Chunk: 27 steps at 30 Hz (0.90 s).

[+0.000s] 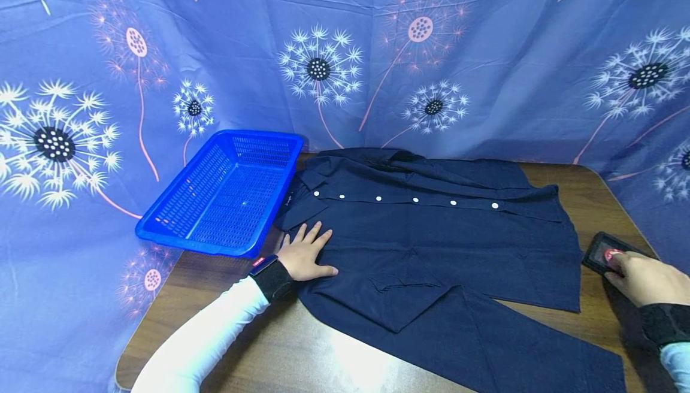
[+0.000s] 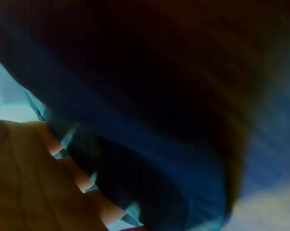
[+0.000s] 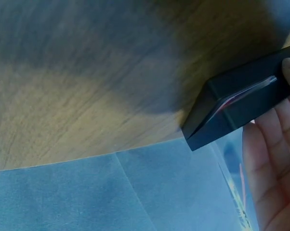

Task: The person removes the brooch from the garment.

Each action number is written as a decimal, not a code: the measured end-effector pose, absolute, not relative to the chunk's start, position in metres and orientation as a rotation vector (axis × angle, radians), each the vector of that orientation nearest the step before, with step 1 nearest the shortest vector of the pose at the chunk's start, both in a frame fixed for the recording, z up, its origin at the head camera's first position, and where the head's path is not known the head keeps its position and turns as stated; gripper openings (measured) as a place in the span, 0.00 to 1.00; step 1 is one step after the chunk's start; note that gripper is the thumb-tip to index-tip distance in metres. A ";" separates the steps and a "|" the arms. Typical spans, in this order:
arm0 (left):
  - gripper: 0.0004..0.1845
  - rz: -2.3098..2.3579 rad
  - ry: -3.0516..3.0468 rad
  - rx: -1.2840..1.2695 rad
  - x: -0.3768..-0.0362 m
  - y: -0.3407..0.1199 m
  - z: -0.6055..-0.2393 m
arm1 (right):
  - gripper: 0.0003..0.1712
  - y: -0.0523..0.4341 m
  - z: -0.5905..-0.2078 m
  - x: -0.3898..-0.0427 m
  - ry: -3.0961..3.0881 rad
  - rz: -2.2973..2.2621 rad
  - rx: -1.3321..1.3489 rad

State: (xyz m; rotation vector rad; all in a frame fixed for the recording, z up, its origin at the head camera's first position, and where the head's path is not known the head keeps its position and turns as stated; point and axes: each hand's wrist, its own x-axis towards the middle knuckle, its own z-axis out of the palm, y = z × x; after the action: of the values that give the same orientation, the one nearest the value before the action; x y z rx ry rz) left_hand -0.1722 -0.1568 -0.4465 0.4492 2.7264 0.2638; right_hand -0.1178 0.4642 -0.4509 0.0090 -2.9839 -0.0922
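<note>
A dark navy button-up shirt (image 1: 431,231) lies spread on the table, its collar toward the left and a row of white buttons along its front. My left hand (image 1: 304,255) rests on the shirt near the collar, fingers spread. The left wrist view is dark and blurred; the hand (image 2: 34,178) shows at lower left beside dark cloth. Past the shirt's hem, my right hand (image 1: 649,276) grips a small black box (image 1: 597,255) with a red mark on top. In the right wrist view, thumb and fingers hold the black box (image 3: 236,98) at one end, close to the tabletop.
A blue plastic basket (image 1: 215,248) with perforated walls stands at the left, against the shirt's collar end. The wooden table (image 1: 259,333) has rounded corners. A blue dandelion-patterned cloth (image 1: 356,33) hangs behind it and at both sides.
</note>
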 end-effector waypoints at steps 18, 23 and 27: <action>0.46 0.267 2.767 0.432 -0.183 -0.154 -0.433 | 0.20 0.442 -0.425 -0.132 -3.034 0.107 -0.214; 0.44 0.272 2.856 0.412 -0.192 -0.146 -0.427 | 0.21 0.414 -0.407 -0.145 -2.878 0.151 -0.266; 0.44 0.294 2.941 0.377 -0.199 -0.139 -0.421 | 0.24 0.387 -0.398 -0.158 -2.747 0.259 -0.250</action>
State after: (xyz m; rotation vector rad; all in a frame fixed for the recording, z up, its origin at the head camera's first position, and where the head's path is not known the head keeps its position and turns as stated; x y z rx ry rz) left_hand -0.1994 -0.1391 -0.4213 0.3772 2.9407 0.2943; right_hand -0.1584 0.3871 -0.3982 -0.2499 -2.7466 0.2593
